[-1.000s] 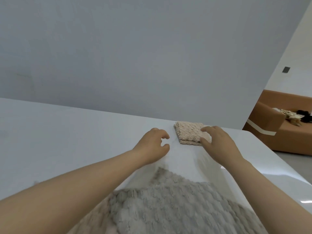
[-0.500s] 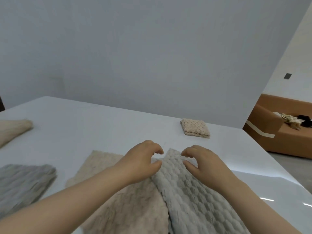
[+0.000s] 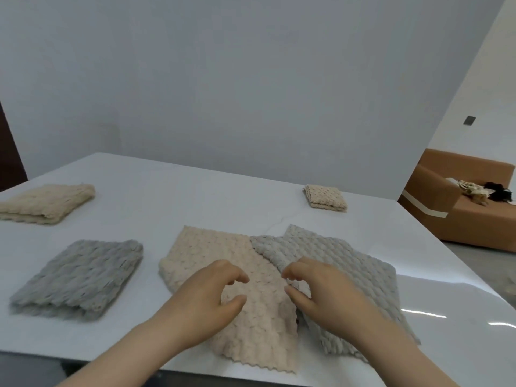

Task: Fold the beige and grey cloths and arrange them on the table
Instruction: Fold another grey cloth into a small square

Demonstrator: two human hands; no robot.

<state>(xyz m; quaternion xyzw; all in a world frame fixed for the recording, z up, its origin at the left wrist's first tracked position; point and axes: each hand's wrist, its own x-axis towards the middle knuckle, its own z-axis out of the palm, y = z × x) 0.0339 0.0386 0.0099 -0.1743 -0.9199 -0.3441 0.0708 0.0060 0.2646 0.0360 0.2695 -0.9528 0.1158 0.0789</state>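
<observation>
The left hand [image 3: 208,297] hovers with curled fingers over the unfolded beige cloth [image 3: 237,291], thumb and fingertips apart, gripping nothing. The right hand [image 3: 321,294] is curled in the same way; its fingertips touch the edge of the unfolded grey cloth [image 3: 343,272], but I cannot tell if it pinches the cloth. These two cloths lie flat at the near edge of the surface [image 3: 195,196], and the grey one partly overlaps the beige one.

There are five cloths in all, three beige and two grey. A folded grey cloth [image 3: 79,277] lies near the left edge. A folded beige cloth [image 3: 46,203] lies further back on the left side. A small folded beige cloth [image 3: 325,197] sits near the far right corner.

The surface is white and glossy. Behind it stands a plain grey wall [image 3: 251,79]. To the right is a brown sofa [image 3: 460,202] with some small things on its seat, too small to tell.
</observation>
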